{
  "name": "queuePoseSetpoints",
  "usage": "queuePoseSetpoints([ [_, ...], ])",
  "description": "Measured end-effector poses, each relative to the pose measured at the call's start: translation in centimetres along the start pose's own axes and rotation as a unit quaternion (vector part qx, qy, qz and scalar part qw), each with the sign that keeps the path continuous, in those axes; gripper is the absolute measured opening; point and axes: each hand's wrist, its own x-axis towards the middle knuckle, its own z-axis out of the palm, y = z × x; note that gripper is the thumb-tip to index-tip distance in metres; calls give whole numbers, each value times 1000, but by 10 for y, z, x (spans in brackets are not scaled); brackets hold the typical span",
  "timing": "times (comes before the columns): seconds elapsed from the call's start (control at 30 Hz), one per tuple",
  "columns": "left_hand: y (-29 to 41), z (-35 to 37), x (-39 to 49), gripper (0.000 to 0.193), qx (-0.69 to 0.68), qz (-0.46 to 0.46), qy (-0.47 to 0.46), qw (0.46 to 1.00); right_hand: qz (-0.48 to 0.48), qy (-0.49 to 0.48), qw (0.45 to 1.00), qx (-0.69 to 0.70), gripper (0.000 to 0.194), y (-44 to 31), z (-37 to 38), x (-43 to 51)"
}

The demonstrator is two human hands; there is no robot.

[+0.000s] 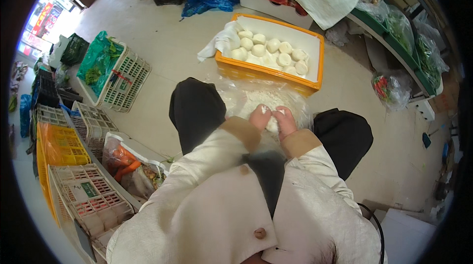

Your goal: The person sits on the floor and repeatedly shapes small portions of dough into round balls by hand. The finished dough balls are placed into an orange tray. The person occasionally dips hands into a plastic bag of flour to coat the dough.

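Between my knees, my left hand (259, 117) and my right hand (285, 120) are pressed close together. Both hold a small white dough-like ball (272, 125), mostly covered by the fingers. White powder coats my thumbs. Under and beyond the hands, a clear plastic bag (301, 101) lies spread open, with pale flour-like powder (271, 97) in it. Just past the bag stands a foam box with an orange outside (226, 63) and white inner walls. Several round white balls (273, 45) rest on its floor, mostly in the left and middle. A white cloth (223, 40) drapes over its left corner.
At left stand a crate of greens (127, 79), a yellow crate (70, 145) and a white foam box with carrots (123, 160). A green-edged shelf (402, 48) curves along the right. Beneath it lies a bag of red peppers (388, 86). Blue plastic (208, 0) lies behind.
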Motion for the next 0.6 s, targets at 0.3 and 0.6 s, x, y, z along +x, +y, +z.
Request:
queuePoseSetpoints([
  [0.3, 26, 5, -19, 23, -222, -95, -163, 957, -11, 92, 994, -55, 20, -3, -10, 22],
  [0.6, 24, 2, -9, 20, -159, -68, -56, 983, 119, -38, 992, 27, 54, -22, 4, 5],
])
